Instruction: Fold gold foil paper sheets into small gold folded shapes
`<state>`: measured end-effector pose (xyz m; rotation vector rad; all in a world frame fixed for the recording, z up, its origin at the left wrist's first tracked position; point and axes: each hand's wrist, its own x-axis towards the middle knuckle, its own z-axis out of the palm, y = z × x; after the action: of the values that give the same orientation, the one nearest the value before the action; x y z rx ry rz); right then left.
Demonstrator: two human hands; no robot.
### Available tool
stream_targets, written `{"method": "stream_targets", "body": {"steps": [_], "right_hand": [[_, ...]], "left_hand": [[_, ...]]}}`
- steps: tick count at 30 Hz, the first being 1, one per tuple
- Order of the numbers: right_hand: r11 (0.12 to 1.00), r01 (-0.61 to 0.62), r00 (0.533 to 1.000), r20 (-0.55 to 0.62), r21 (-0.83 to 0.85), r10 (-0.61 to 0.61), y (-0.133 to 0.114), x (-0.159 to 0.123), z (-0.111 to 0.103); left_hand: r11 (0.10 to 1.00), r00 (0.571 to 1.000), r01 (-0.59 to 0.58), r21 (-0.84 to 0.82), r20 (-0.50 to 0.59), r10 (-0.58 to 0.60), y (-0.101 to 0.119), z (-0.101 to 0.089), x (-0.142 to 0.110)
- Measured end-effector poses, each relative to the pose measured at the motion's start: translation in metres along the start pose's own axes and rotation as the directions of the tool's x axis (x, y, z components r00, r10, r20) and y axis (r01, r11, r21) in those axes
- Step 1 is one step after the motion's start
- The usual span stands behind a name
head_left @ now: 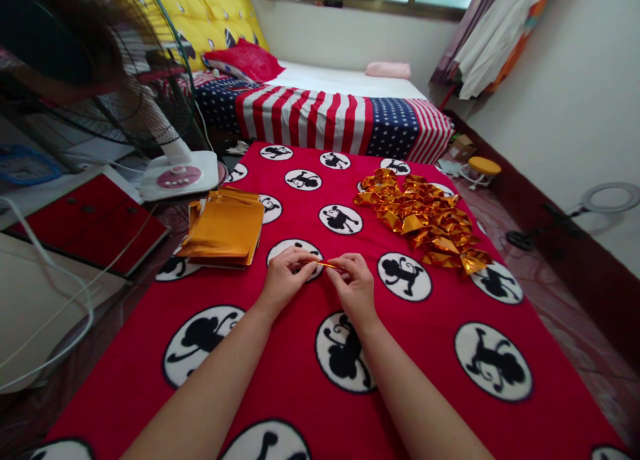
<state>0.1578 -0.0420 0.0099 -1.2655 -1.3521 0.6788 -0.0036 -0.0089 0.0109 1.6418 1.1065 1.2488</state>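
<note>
Between my two hands a narrow strip of folded gold foil paper (327,265) is stretched, seen nearly edge-on. My left hand (289,277) pinches its left end, and my right hand (355,283) pinches the right end. Most of the strip is hidden by the fingers. To the left lies a stack of flat gold foil sheets (225,227). A heap of folded gold foil pieces (425,220), shaped like ingots, lies to the right, apart from my right hand.
The red cloth (280,360) with monkey prints covers the table. An electric fan (180,173) stands at the left near a dark red panel (87,217). Beyond the table is a bed (320,117); a yellow stool (484,167) is at the right.
</note>
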Motion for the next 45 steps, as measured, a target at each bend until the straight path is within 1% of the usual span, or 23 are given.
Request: {"method": "stream_targets", "body": {"steps": [2, 4, 8, 11, 14, 17, 19, 22, 24, 27, 29, 31, 35, 41, 45], "right_hand": [[0.999, 0.034, 0.999, -0.004, -0.019, -0.034, -0.001, 0.0, 0.0], [0.995, 0.08, 0.997, 0.024, -0.056, -0.079, 0.0, 0.0, 0.0], [0.96, 0.208, 0.977, 0.091, -0.188, -0.194, 0.001, -0.002, -0.001], [0.943, 0.223, 0.975, 0.075, -0.247, -0.21, 0.002, -0.004, -0.002], [0.943, 0.214, 0.977, 0.048, -0.256, -0.209, 0.002, -0.004, -0.004], [0.95, 0.193, 0.981, 0.011, -0.246, -0.196, 0.001, -0.004, -0.007], [0.953, 0.189, 0.981, -0.001, -0.239, -0.195, 0.0, -0.005, -0.008], [0.957, 0.188, 0.981, -0.008, -0.219, -0.194, -0.001, -0.005, -0.009], [0.966, 0.167, 0.985, -0.018, -0.197, -0.174, -0.001, -0.006, -0.009], [0.98, 0.132, 0.99, -0.03, -0.152, -0.138, -0.001, -0.005, -0.007], [0.987, 0.12, 0.991, -0.046, -0.11, -0.126, -0.002, -0.004, -0.006], [0.992, 0.116, 0.992, -0.049, -0.058, -0.119, -0.004, -0.002, -0.004], [0.996, 0.09, 0.996, -0.019, 0.027, -0.089, -0.005, -0.001, -0.003], [0.996, 0.046, 0.999, -0.017, 0.072, -0.045, -0.001, -0.001, -0.004], [0.995, 0.052, 0.999, -0.003, 0.09, -0.052, 0.0, -0.001, -0.003]], "left_hand": [[0.999, 1.0, -0.018, 0.028, 0.008, 0.018, 0.001, 0.0, 0.0], [0.997, 0.998, -0.058, 0.057, 0.033, 0.056, 0.002, 0.0, 0.0], [0.977, 0.978, -0.187, 0.106, 0.112, 0.175, 0.006, 0.004, -0.001], [0.965, 0.973, -0.221, 0.141, 0.094, 0.209, 0.009, 0.007, -0.003], [0.96, 0.978, -0.208, 0.189, 0.031, 0.206, 0.01, 0.005, -0.003], [0.957, 0.983, -0.167, 0.238, -0.041, 0.181, 0.01, -0.001, -0.002], [0.958, 0.984, -0.148, 0.248, -0.062, 0.168, 0.009, -0.004, -0.001], [0.964, 0.986, -0.131, 0.233, -0.07, 0.151, 0.008, -0.005, 0.0], [0.973, 0.991, -0.099, 0.209, -0.072, 0.117, 0.008, -0.004, 0.0], [0.989, 0.998, -0.037, 0.145, -0.041, 0.044, 0.007, -0.001, 0.002], [0.996, 1.0, -0.018, 0.09, -0.017, 0.02, 0.006, 0.0, 0.002], [0.999, 1.0, -0.017, 0.044, -0.013, 0.018, 0.004, 0.001, 0.003], [1.0, 0.999, -0.007, -0.003, -0.039, 0.007, -0.003, 0.003, 0.003], [0.998, 0.998, 0.039, -0.039, -0.048, -0.041, -0.007, 0.006, 0.001], [0.996, 0.999, 0.018, -0.088, -0.035, -0.021, -0.008, 0.007, 0.001]]}}
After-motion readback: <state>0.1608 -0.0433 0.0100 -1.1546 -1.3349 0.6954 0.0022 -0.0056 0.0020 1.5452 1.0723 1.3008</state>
